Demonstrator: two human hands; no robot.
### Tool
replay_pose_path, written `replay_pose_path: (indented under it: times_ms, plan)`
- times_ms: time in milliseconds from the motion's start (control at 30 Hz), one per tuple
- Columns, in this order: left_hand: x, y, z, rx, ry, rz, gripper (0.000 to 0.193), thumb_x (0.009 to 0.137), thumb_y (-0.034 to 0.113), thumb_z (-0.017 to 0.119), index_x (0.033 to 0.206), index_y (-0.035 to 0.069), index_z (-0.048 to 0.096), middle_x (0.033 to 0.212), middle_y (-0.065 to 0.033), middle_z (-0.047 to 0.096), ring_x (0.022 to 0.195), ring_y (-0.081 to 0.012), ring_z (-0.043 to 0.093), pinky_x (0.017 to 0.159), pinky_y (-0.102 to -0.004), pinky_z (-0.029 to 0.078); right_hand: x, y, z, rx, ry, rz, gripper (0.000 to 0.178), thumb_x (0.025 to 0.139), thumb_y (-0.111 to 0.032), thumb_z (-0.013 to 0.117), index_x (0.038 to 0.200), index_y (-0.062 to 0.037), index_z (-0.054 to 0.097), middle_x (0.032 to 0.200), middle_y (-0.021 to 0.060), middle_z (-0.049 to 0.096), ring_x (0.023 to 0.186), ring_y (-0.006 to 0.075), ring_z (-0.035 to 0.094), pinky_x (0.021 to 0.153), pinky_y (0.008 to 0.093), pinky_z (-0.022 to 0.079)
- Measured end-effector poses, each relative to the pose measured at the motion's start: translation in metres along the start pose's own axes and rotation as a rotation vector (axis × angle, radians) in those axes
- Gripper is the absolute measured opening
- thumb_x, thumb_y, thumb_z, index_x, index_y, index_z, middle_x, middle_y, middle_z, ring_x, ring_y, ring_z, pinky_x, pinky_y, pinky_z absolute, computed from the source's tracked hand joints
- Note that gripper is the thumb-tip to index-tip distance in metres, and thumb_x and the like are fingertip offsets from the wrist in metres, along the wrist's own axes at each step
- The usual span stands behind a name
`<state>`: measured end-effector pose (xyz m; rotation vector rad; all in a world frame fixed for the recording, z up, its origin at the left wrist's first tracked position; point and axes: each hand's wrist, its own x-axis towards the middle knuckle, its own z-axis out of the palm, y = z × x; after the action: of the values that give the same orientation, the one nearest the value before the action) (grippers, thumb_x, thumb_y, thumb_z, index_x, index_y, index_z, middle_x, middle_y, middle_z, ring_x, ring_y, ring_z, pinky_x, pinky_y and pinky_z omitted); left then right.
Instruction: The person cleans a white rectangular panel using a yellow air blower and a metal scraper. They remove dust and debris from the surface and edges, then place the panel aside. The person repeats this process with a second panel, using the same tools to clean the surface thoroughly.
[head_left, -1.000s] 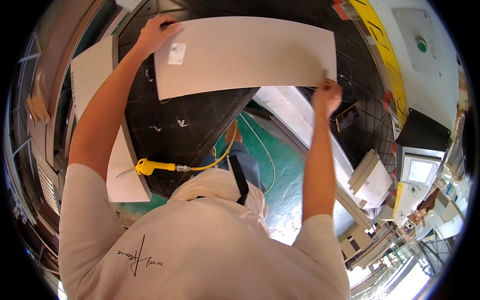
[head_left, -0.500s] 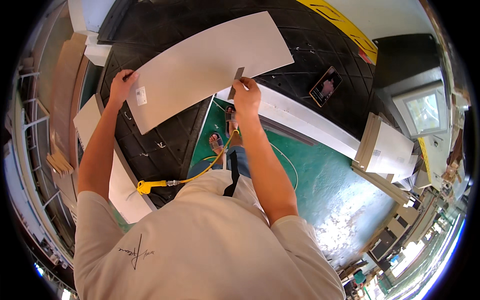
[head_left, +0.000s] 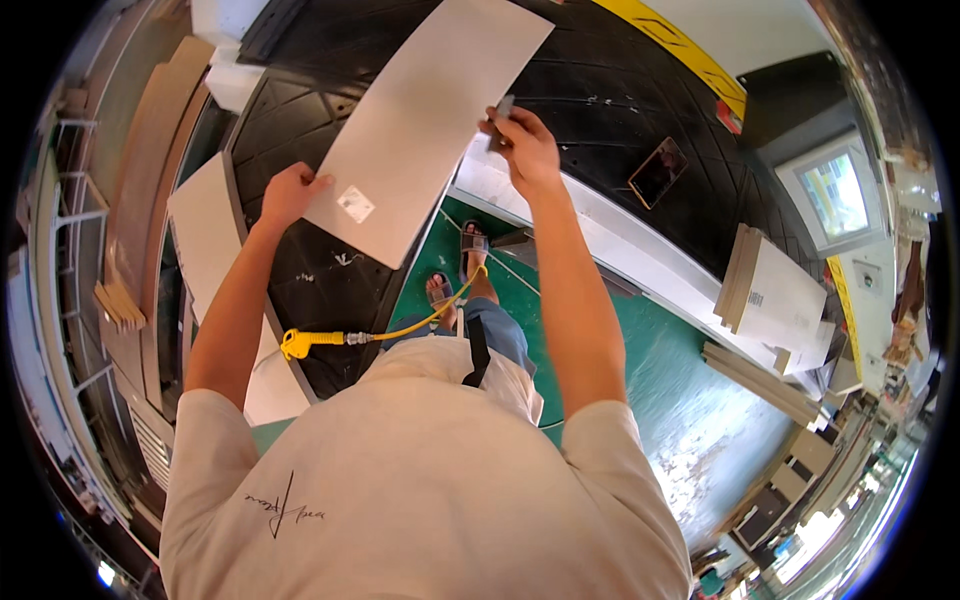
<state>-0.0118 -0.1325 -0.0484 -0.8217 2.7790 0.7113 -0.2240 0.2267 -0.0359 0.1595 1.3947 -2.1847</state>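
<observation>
A long pale board (head_left: 415, 120) with a white label (head_left: 356, 204) near its close end lies tilted over the black work surface. My left hand (head_left: 290, 194) grips the board's left edge beside the label, thumb on top. At the board's right edge, my right hand (head_left: 525, 146) is closed around a small flat grey strip (head_left: 498, 128), apart from the board or just touching it; I cannot tell which. The strip's kind is not clear, and motion blurs it.
A phone (head_left: 658, 172) lies on the black ribbed surface (head_left: 600, 130). A yellow air blow gun (head_left: 300, 344) with a yellow hose rests near my waist. Stacked pale boards (head_left: 770, 290) stand at the right, and more boards (head_left: 215, 240) at the left. The floor (head_left: 640, 360) is green.
The board has turned to a steeper slant, its far end moving away and left. My left hand has shifted right with it. My right hand has moved up and right with the grey strip.
</observation>
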Motion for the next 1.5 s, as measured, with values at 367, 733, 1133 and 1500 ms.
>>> replay_pose_path:
  times_ms: [367,733,1133,1500]
  plan:
    - [-0.035,0.039,0.021,-0.14,-0.158,0.151,0.057,0.088,0.058,0.076,0.094,0.001,0.071,0.083,-0.0144,0.073,0.077,-0.0282,0.072,0.07,-0.0401,0.055,-0.16,-0.03,0.009,-0.275,0.003,-0.184,0.035,0.101,-0.007,0.069,0.133,0.0029,0.061,0.105,0.0143,0.077,0.085,0.0203,0.075,0.067,0.0287,0.051]
    - [-0.059,0.039,0.047,-0.279,0.079,0.02,0.045,0.094,0.053,0.069,0.1,0.008,0.075,0.09,-0.0094,0.076,0.084,-0.0274,0.074,0.074,-0.04,0.056,-0.207,-0.032,0.014,-1.43,0.095,-1.054,0.026,0.084,0.007,0.071,0.107,-0.0053,0.076,0.111,0.0111,0.075,0.106,0.0323,0.07,0.104,0.0486,0.052]
    - [-0.069,0.044,0.071,-0.326,0.416,0.097,0.03,0.095,0.038,0.069,0.093,0.008,0.073,0.087,-0.0075,0.072,0.081,-0.0294,0.071,0.072,-0.0396,0.055,-0.246,-0.042,0.026,-1.476,0.095,-1.207,0.034,0.071,0.005,0.083,0.1,-0.0112,0.08,0.119,0.0094,0.072,0.121,0.0346,0.064,0.107,0.0509,0.05]
    - [-0.095,0.112,0.027,-0.637,0.349,0.044,0.034,0.101,0.034,0.069,0.115,0.003,0.07,0.095,-0.0085,0.074,0.081,-0.0172,0.069,0.073,-0.032,0.054,-0.278,-0.051,0.044,-1.407,0.059,-1.293,0.036,0.069,-0.003,0.09,0.1,-0.0221,0.084,0.141,0.0168,0.06,0.145,0.0445,0.041,0.118,0.0506,0.039]
